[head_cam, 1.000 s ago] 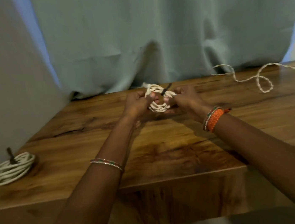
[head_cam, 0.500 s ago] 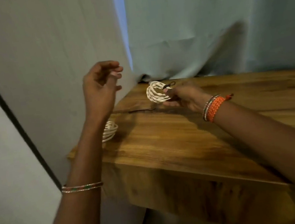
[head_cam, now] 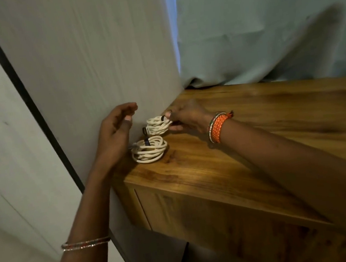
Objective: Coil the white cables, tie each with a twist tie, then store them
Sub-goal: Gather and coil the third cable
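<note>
Right, head view only, so we go by that. Our right hand [head_cam: 184, 116] pinches a small coil of white braided cable [head_cam: 158, 125] by its right edge, thumb on top, fingers curled underneath; the dark twist tie [head_cam: 163, 117] on that coil sits right at the fingertips. Coil is held above the far-left corner of the brown wooden tabletop [head_cam: 247, 154], close to the wall; we cannot tell whether its lower edge touches the wood. Just in front of it and slightly lower, a second, larger coil of white cable [head_cam: 149, 149] lies flat on the tabletop near the left edge, its own dark twist tie [head_cam: 145, 136] sticking upright. The two coils are near each other; contact between them is unclear.

Our left hand [head_cam: 117, 135] hovers just left of both coils, palm toward them, fingers loosely curved and holding nothing. Thin beaded bangles [head_cam: 86, 243] on the left forearm, orange woven bracelet [head_cam: 218, 128] on the right wrist. Pale grey-green curtain [head_cam: 263, 21] hangs behind the tabletop, grey fabric panel [head_cam: 84, 54] to the left.
</note>
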